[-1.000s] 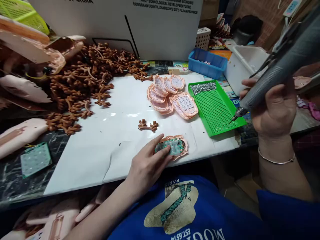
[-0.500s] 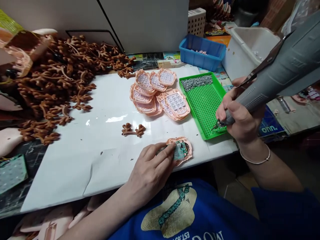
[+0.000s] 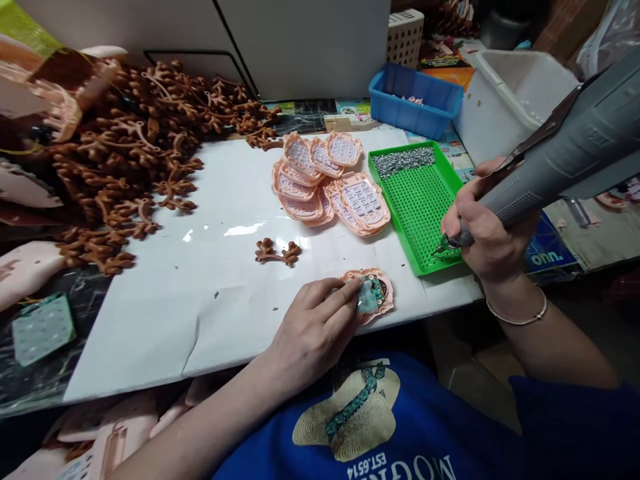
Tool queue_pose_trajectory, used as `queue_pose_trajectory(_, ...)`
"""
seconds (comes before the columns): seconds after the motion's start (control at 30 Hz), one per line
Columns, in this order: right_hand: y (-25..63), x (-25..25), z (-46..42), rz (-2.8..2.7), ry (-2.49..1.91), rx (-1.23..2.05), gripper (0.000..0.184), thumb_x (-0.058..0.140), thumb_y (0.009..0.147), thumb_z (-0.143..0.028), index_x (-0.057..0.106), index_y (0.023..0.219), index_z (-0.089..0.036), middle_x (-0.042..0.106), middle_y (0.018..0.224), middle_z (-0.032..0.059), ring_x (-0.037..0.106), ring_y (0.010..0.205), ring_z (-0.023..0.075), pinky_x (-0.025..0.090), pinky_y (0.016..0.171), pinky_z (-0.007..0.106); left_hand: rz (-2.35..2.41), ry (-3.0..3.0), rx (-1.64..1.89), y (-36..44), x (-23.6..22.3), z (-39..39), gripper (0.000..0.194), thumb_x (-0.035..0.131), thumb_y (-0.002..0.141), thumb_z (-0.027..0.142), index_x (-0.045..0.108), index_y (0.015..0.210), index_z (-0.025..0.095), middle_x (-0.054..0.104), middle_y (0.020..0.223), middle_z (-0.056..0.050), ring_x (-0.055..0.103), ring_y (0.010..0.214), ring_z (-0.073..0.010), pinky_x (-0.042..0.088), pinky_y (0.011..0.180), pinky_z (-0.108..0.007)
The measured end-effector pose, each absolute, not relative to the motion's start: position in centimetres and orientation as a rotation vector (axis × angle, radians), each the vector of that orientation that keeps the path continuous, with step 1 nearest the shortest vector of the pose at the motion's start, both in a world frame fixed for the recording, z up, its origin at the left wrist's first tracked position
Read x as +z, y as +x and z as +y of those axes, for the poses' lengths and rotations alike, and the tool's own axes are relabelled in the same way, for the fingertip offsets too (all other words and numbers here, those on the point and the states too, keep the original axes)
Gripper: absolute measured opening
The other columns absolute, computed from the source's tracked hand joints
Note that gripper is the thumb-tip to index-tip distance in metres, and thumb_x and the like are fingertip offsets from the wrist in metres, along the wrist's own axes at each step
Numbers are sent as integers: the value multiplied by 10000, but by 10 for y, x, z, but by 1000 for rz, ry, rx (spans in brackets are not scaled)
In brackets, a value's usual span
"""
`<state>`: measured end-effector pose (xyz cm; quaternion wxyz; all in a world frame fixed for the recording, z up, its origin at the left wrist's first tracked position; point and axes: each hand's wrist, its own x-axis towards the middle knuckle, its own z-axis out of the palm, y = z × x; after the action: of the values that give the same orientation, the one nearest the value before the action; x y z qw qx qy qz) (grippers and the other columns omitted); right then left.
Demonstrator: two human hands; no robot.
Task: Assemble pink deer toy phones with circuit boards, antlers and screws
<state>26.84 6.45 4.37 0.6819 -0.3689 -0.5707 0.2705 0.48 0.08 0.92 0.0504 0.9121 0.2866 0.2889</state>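
My left hand [image 3: 315, 323] is closed on a pink plastic shell [image 3: 386, 305] at the table's front edge, its fingertips pressing on the green circuit board [image 3: 369, 297] inside. Its fingers cover the shell's left part. A grey electric screwdriver [image 3: 523, 190] is gripped in my right hand [image 3: 493, 230], its tip pointing down over the near end of a green perforated tray [image 3: 415, 210]. Small silver screws [image 3: 405, 161] fill the tray's far end. Beyond my left hand lies a brown branch-shaped plastic part [image 3: 277, 253].
Several pink shells with keypads [image 3: 357, 203] are stacked left of the tray. A large heap of brown parts [image 3: 125, 147] covers the left side. A blue bin [image 3: 415, 107] and a white bin [image 3: 520, 87] stand at the back right. Another circuit board [image 3: 44, 328] lies at far left.
The camera view has turned slightly left, so everything appears a little farther right. Both hands keep their grips, and the screwdriver tip stays over the tray.
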Motion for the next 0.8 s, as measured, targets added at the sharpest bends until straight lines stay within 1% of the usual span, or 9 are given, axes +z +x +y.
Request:
queue_pose_trajectory(0.07,266,51,64,-1267,-806,563,332,783,743,-314,665,1051,-358,546,624,-79,471,405,101,404,369,273,867,2794,878,5,9,1,31,646,906,166,642,913,136,727,1212,-94,621,1005,-251,547,813,-390)
queue_pose_trajectory(0.13,259,64,61,-1245,-770,514,306,774,735,-281,696,1025,-337,525,613,-64,442,393,110,370,349,296,866,2809,872,6,9,2,57,627,920,184,649,897,138,724,1221,-91,619,994,-247,544,802,-392)
queue_pose_trajectory(0.23,240,85,51,-1220,-795,488,230,758,732,-327,708,952,-369,477,637,-49,389,401,111,342,348,311,864,2828,844,6,9,3,109,594,937,195,652,865,137,725,1216,-91,612,973,-238,534,776,-385)
queue_pose_trajectory(0.3,224,92,44,-1227,-795,512,224,748,757,-380,684,971,-383,477,656,-48,394,414,113,345,359,309,863,2844,822,6,11,3,133,571,944,191,652,854,138,725,1205,-93,602,969,-237,522,765,-385)
queue_pose_trajectory(0.4,203,88,38,-1252,-715,618,285,759,778,-391,651,1040,-354,514,675,-54,435,413,106,353,353,297,864,2875,774,7,13,4,156,538,956,187,650,858,141,715,1215,-92,586,970,-239,500,762,-387)
queue_pose_trajectory(0.53,189,72,40,-1255,-677,781,347,789,756,-372,638,1067,-359,537,691,-64,462,410,100,416,380,296,850,2916,704,7,16,5,178,506,972,199,628,850,153,711,1177,-97,571,941,-229,462,747,-377)
queue_pose_trajectory(0.63,185,64,41,-1250,-707,829,356,780,768,-370,620,1086,-368,535,683,-65,463,426,106,408,391,290,842,2909,691,6,17,5,183,511,974,211,608,827,158,716,1113,-98,571,945,-225,435,748,-365)
queue_pose_trajectory(0.8,185,61,42,-1263,-653,876,339,764,785,-297,657,1103,-346,538,683,-71,494,448,93,402,400,265,825,2860,742,6,16,6,163,532,973,225,603,844,155,720,1099,-89,570,947,-226,424,758,-358)
